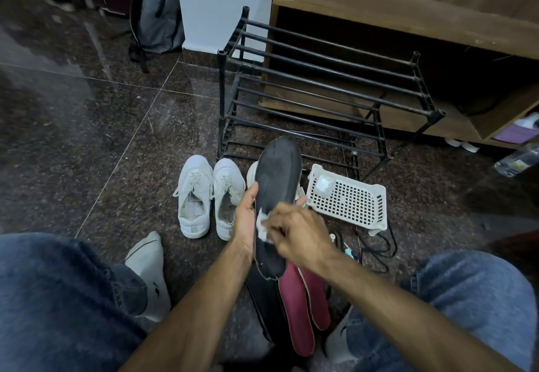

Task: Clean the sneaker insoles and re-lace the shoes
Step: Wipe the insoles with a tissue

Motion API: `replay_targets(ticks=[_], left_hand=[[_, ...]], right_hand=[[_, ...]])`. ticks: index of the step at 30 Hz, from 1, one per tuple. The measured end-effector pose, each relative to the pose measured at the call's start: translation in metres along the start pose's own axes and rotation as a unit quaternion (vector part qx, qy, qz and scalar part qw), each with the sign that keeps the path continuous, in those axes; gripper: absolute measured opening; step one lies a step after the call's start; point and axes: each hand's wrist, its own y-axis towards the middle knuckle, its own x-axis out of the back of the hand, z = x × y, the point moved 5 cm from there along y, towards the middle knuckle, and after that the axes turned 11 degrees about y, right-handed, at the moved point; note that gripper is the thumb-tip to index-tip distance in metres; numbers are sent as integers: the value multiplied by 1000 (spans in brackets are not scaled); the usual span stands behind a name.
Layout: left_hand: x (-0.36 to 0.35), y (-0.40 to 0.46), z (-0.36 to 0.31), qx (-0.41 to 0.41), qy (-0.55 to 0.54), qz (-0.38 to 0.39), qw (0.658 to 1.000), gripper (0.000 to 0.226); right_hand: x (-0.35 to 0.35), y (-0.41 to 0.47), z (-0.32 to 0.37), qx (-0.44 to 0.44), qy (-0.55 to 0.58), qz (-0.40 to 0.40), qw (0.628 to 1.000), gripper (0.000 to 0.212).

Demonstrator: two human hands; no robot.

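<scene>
A person seated on the floor wipes a dark insole held up between both hands.

The left hand (pixel 246 220) holds the black insole (pixel 277 196) upright by its left edge, thumb on the front face and fingers curled behind, its grip closed on it; the right hand (pixel 297 231) presses a white wad (pixel 262 227) against the insole's lower half, fingers curled tight on the wad; two red insoles (pixel 309 307) lie on the floor under the hands; a pair of white sneakers (pixel 211 196) stands side by side just left of the held insole; a white plastic basket (pixel 350 199) sits to the right, in front of a black shoe rack (pixel 320 80).
</scene>
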Motion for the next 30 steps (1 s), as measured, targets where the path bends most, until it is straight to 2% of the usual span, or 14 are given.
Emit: replay_targets(ticks=[3,5,9,13,16,20,23,26,28,30], left_hand=[[-10,-5,8,8,25,-1,1000,52],[-12,-8,10,15,50,5,999,52],[-4,-7,0,-20,28,-4,999,55],[-3,-5,-1,2,-15,30,999,61],[-4,0,3,-5,-4,37,999,59],[-6,-5,5,0,51,15,999,49],[-6,-6,-1,-4,28,13,1000,50],[-6,-9,-9,-16,-39,39,998,59],[-3,-9,-13,-19,-66,45,997,62],[0,-7,-14,-25,-73,43,996,62]], right_hand=[[21,30,-21,-71,-24,-83,994,21],[25,40,-26,-104,0,-104,989,21],[1,13,-7,-41,16,-29,999,21],[-14,-24,6,7,-6,39,999,22],[2,-1,-4,-26,-66,-1,997,25],[24,33,-18,-104,-70,-74,989,22],[18,24,-5,-70,-61,-92,991,20],[-8,-15,14,-1,-58,-15,998,32],[-18,-41,17,4,-59,48,997,49],[-21,-53,12,-9,-69,88,994,55]])
